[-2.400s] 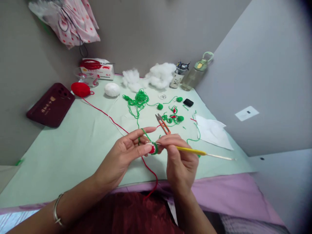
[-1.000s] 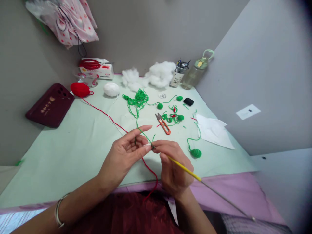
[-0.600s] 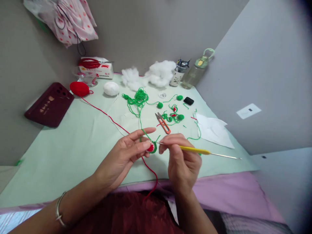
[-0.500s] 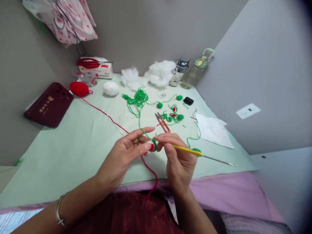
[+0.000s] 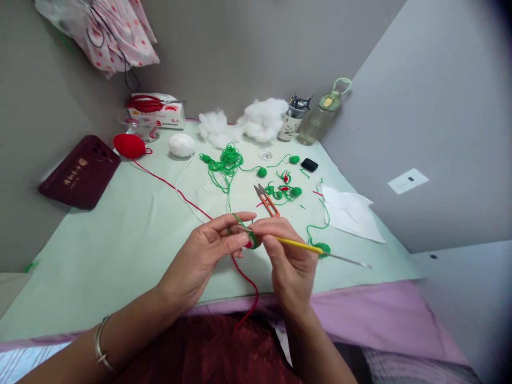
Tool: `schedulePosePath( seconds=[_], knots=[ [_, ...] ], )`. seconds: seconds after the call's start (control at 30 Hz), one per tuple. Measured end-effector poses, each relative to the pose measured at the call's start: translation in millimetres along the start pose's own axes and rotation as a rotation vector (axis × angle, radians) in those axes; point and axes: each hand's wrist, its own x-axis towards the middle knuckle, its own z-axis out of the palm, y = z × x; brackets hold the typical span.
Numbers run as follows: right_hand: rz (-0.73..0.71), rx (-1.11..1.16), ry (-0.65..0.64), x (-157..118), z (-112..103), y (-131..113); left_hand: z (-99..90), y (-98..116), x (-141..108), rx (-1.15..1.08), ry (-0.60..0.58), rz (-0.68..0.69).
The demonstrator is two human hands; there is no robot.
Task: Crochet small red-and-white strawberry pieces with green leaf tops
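Note:
A small red, white and green crochet piece [image 5: 253,241] is pinched between the thumb and fingers of my left hand [image 5: 212,245]. Green yarn [image 5: 229,200] runs over my left index finger and back to a loose green tangle [image 5: 226,162]. My right hand [image 5: 294,256] grips a crochet hook [image 5: 300,244] with a yellow handle, held like a pencil. The hook's working tip reaches to the top of the piece, past my left thumb; its other metal end points to the lower right. Red yarn [image 5: 246,277] trails beneath my left hand toward my lap.
Orange snips [image 5: 269,201] lie just beyond my hands, beside small green crochet pieces [image 5: 296,192]. Farther back are a red yarn ball [image 5: 130,145], white yarn ball [image 5: 182,144], stuffing [image 5: 262,121], pen cup [image 5: 291,125] and bottle [image 5: 320,120]. A phone [image 5: 80,173] leans at left; white paper [image 5: 352,213] lies right.
My right hand and the hook have shifted slightly left, and the hook's tip now reaches farther past the piece. My left hand stays nearly in place.

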Motion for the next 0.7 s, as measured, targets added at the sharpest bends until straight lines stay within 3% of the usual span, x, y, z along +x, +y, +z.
schedulePosePath(
  seconds=[0.2, 0.3, 0.5, 0.7],
  knots=[
    [0.162, 0.190, 0.029, -4.5, -4.4, 7.0, -2.2, 0.1, -2.4, 0.110, 0.006, 0.003],
    [0.174, 0.257, 0.012, -5.3, -6.7, 5.4, -3.3, 1.5, -3.1, 0.130, 0.009, 0.007],
    [-0.029, -0.050, -0.023, -9.5, -6.4, -4.5, -4.6, 0.9, -3.8, 0.205, 0.050, 0.109],
    [-0.200, -0.168, -0.054, -10.4, -7.0, -5.1, -3.6, 1.6, -4.7, 0.318, 0.092, 0.198]
  ],
)
